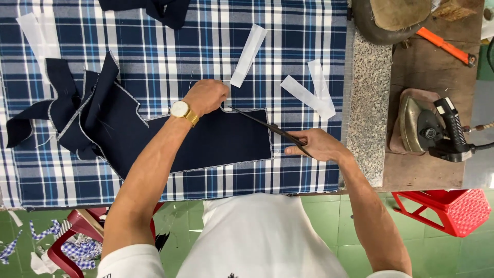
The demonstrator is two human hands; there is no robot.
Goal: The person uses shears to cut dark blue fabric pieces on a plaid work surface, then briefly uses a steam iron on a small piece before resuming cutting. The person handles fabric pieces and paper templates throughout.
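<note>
Nearest the body, the near edge of the surface runs along the person's waist, covered by a blue and white plaid cloth that reaches almost to its right end. On that cloth lies a dark navy fabric piece, spread flat at its right half, apparently so that its top edge can be cut, while its left half is bunched and folded into loose flaps. The right hand has its fingers closed through the handles of a pair of black scissors, whose blades point left and away along the fabric's upper edge, their tips close to the other hand. The left hand, with a gold wristwatch on its wrist, rests on the fabric's top edge with fingers curled down, seemingly pinning or pinching the cloth taut ahead of the blades; whether it grips a fold I cannot tell. Beyond the hands, white strips lie scattered on the plaid, apart from the navy piece, leaving open room around the cut line. To the right, past a speckled stone edge, a clothes iron sits on a brown board, well apart from the work. A red plastic stool stands on the green tiled floor below.
</note>
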